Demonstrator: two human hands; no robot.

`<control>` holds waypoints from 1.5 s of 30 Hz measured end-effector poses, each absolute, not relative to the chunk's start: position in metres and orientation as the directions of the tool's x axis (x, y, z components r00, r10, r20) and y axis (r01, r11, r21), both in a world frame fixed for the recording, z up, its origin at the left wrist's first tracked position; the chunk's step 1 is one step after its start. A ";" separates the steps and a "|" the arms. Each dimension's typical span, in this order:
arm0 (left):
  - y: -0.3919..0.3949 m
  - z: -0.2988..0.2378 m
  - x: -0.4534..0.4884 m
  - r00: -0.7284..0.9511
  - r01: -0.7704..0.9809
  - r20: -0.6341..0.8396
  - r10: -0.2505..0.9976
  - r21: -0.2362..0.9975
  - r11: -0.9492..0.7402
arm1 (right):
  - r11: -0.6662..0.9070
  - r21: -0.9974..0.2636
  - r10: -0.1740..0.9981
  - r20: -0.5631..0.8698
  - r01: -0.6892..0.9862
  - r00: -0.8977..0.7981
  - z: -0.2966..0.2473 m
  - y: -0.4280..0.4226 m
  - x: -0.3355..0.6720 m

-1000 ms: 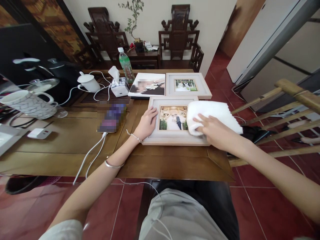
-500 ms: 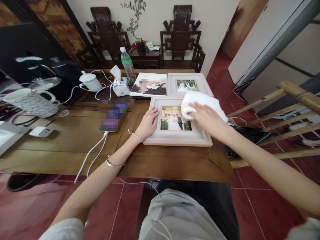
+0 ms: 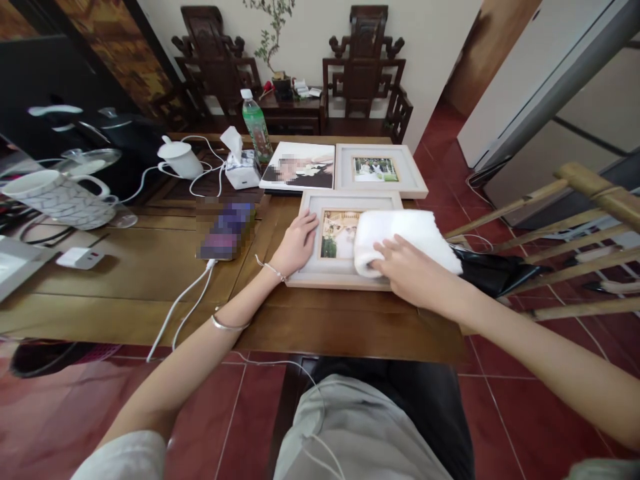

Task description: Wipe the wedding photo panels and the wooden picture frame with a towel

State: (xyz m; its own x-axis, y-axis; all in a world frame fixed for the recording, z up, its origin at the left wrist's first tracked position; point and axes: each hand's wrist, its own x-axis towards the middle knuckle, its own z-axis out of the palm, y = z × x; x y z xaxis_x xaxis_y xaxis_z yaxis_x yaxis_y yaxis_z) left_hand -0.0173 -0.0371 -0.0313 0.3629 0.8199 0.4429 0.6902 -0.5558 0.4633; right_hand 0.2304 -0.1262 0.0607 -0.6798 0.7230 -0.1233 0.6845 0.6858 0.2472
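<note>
A pale picture frame (image 3: 327, 268) with a wedding photo lies flat near the table's front edge. My left hand (image 3: 296, 243) holds its left side, the fingers bent over the rim. In my right hand (image 3: 407, 267) is a folded white towel (image 3: 415, 227), pressed on the frame's right half. The towel covers the right part of the photo and the frame's right rim. Behind it lie a second pale frame (image 3: 417, 175) with a photo of people on grass and, to its left, a white-edged photo panel (image 3: 320, 175).
Left of the frame, a phone (image 3: 225, 230) is plugged into a white cable. Farther left stand a tissue box (image 3: 244, 170), a green-labelled bottle (image 3: 257, 127), a lidded white cup (image 3: 181, 159) and a patterned mug (image 3: 63, 200). A wooden chair (image 3: 595, 190) stands at the right.
My right hand has slid the towel toward me, from the frame's upper right to its lower right, covering more of the photo. My left hand stays at the left rim.
</note>
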 end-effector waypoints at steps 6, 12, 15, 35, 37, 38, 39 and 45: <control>-0.037 -0.031 -0.017 0.370 0.686 0.446 0.815 0.460 -0.564 | 0.696 0.044 0.709 -0.202 0.717 -0.675 0.089 -0.165 0.223; -0.037 -0.032 -0.018 0.387 0.694 0.439 0.811 0.440 -0.570 | 0.598 0.174 0.795 -0.009 0.782 -0.606 0.050 -0.109 0.219; -0.037 -0.032 -0.019 0.388 0.692 0.440 0.810 0.442 -0.571 | 0.495 0.237 0.842 0.106 0.836 -0.528 0.032 -0.060 0.223; -0.037 -0.031 -0.017 0.389 0.690 0.439 0.810 0.444 -0.572 | 0.679 -0.067 0.709 -0.198 0.732 -0.676 0.089 -0.163 0.206; -0.037 -0.032 -0.018 0.391 0.688 0.437 0.810 0.445 -0.573 | 0.669 -0.047 0.729 -0.153 0.742 -0.667 0.078 -0.157 0.201; -0.037 -0.032 -0.018 0.391 0.687 0.437 0.810 0.447 -0.572 | 0.660 -0.028 0.743 -0.118 0.751 -0.658 0.069 -0.149 0.199; -0.037 -0.032 -0.018 0.389 0.686 0.437 0.811 0.450 -0.571 | 0.649 -0.006 0.758 -0.087 0.761 -0.647 0.059 -0.139 0.199; -0.036 -0.033 -0.018 0.381 0.693 0.429 0.819 0.453 -0.560 | 0.531 0.146 0.828 0.121 0.835 -0.547 0.018 -0.041 0.208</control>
State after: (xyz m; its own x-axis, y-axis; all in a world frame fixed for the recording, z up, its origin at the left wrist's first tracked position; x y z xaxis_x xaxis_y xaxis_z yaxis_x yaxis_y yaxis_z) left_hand -0.0178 -0.0361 -0.0330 0.3813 0.8190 0.4288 0.6932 -0.5602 0.4535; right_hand 0.2076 -0.0414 0.0175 -0.5474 0.8281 0.1210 0.8350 0.5306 0.1459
